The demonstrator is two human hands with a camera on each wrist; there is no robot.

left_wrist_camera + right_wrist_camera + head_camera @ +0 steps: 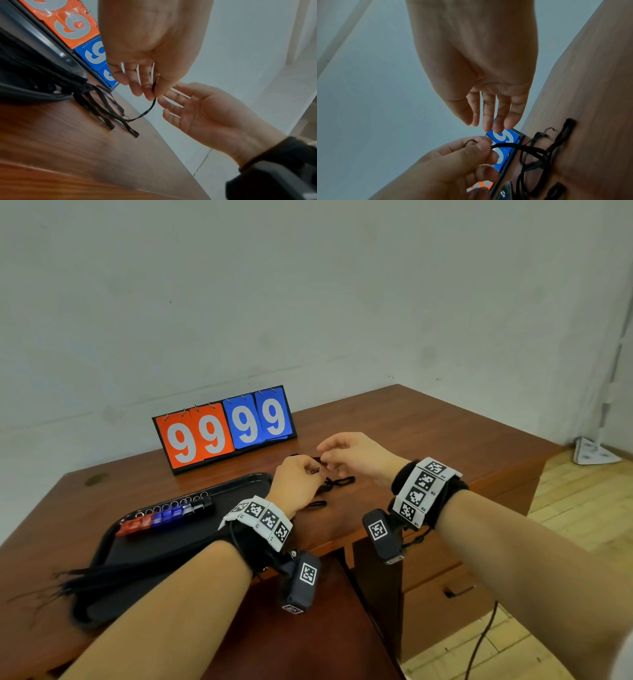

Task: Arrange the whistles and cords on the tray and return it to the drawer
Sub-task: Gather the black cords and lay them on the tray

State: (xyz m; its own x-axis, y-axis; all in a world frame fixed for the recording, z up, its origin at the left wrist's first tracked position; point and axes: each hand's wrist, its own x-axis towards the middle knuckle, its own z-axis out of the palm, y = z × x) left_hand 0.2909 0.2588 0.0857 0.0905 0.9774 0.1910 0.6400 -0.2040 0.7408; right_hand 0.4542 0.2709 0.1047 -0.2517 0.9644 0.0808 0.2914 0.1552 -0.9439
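Observation:
A black tray [171,546] lies on the left of the desk. Along its far side runs a row of red, blue and black whistles [168,513], and a bundle of black cords [102,577] lies across its near edge. Several loose black cords [337,482] [106,108] [536,155] lie on the desk right of the tray. My left hand [298,474] [152,89] [481,147] pinches the thin end of one cord [150,106] [508,145] between thumb and fingers, raised off the wood. My right hand [342,450] [171,106] [488,117] hovers beside it, fingers straight, holding nothing.
A flip scoreboard [224,433] showing 99 in orange and 99 in blue stands at the back of the wooden desk [411,433], close behind both hands. Drawers [445,594] sit under the desk's right side. A white stand base [596,453] rests on the floor at the far right.

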